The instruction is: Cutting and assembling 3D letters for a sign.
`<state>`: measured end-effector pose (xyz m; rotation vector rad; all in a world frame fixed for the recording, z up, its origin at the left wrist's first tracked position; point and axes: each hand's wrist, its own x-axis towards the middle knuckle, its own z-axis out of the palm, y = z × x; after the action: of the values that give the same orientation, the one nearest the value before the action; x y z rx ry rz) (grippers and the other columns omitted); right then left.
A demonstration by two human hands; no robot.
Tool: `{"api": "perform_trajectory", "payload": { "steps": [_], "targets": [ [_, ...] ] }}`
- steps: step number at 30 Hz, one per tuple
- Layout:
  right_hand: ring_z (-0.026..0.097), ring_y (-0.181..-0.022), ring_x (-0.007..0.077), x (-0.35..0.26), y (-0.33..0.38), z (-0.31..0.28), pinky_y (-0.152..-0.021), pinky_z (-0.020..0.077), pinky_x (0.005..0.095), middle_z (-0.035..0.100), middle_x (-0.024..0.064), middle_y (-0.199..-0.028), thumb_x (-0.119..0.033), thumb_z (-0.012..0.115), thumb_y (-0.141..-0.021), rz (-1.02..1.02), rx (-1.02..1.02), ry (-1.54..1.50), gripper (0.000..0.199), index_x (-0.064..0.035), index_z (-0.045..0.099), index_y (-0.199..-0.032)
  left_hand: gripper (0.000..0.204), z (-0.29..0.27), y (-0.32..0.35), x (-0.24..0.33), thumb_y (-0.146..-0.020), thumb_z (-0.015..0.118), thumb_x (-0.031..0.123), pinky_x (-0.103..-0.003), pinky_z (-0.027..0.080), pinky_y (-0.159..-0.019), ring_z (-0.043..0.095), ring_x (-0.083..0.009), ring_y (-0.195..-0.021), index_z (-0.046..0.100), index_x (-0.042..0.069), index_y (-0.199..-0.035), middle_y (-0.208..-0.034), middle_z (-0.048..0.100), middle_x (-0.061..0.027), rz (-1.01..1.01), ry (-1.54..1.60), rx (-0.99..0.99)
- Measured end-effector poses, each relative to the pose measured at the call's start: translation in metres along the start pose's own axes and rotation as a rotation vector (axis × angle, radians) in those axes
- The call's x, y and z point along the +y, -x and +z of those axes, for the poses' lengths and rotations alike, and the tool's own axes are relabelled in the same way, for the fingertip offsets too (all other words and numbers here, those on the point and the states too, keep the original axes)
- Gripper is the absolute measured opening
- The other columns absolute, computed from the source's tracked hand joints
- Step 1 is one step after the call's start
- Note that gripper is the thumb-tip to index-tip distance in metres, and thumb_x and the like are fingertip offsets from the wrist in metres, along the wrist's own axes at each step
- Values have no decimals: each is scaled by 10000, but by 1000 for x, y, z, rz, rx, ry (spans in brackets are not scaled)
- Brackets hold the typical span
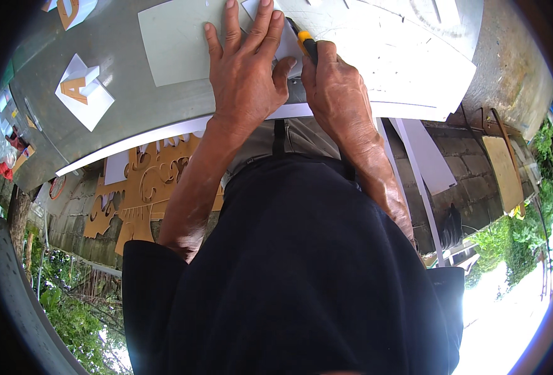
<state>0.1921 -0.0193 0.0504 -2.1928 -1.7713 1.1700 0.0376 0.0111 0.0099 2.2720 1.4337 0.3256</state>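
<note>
My left hand (248, 81) lies flat, fingers apart, pressing a small white sheet piece (289, 47) at the top centre. Close on its right, my right hand (342, 94) is closed round a yellow and black utility knife (305, 40). The knife's tip points up and left, at the right edge of the small piece by my left fingers. Beneath both hands are a large scratched white sheet (401, 62) to the right and a pale grey-green sheet (170, 47) to the left. Whether the blade touches the material I cannot tell.
The grey table (126, 56) carries a white piece (95, 109) with a brown letter-shaped cutout (74, 90) at left. A long white strip (145, 137) runs along the near edge. Brown cut-out panels (145, 181) are below it. Plastic bags (2, 147) lie far left.
</note>
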Motion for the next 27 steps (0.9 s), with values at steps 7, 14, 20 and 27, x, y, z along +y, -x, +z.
{"api": "perform_trajectory", "payload": {
  "steps": [7,14,20,27],
  "targets": [
    [734,-711,417,-10,-2,-2,-626,604,490,684,244,-831,-115,598,-967,-15,-8,155,184,21,475,-981,674,1,-1,9,-813,813,190,-712,214,-1172,311,-448,-1511,590,49,-1434,-1597,458,-103,-16,-31,5],
    [715,-708,449,-13,2,0,-626,584,517,684,265,-800,-62,573,-948,-1,-11,164,153,22,453,-991,728,8,0,15,-835,775,146,-602,243,-1218,283,-440,-1525,485,-73,-1465,-1617,366,-240,-12,-42,-2],
    [712,-690,447,-9,12,0,-620,580,524,683,262,-788,-64,549,-965,34,-58,189,131,18,448,-979,735,14,2,15,-850,759,127,-614,231,-1216,254,-451,-1534,448,-85,-1482,-1622,349,-253,-35,23,23],
    [729,-660,393,-7,21,2,-563,600,468,674,213,-768,-9,600,-892,38,-57,221,142,7,471,-948,750,15,3,14,-849,754,87,-619,204,-1223,239,-469,-1533,418,-89,-1496,-1630,328,-258,-43,44,22]
  ]
}}
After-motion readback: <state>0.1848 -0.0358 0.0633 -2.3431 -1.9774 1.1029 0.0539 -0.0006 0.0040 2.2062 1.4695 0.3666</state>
